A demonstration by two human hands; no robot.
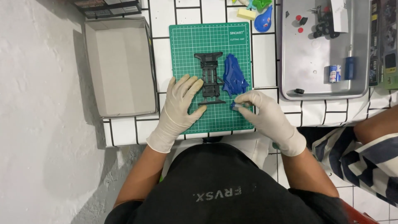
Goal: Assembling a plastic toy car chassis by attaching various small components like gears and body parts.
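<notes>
On the green cutting mat, the gloved left hand lies flat and released, fingers spread, its fingertips touching the left side of a black model car chassis. The chassis lies lengthwise on the mat, stretching away from the hand, with its near crossbar just beyond the thumb. Just to the right of the chassis lies a blue car body shell, close beside it and right above the right hand. That hand, also in a pale glove, is pinched shut on a small blue part, held between thumb and fingertips just over the mat's lower right area; the part is too small to tell its shape.

Left of the left hand stands an open grey cardboard box on the white tiled tabletop. Well beyond the right hand, to its right, sits a metal tray holding small black wheels, red bits and a small battery. At the far edge of the mat lie a yellow block and a blue drop-shaped tool.
</notes>
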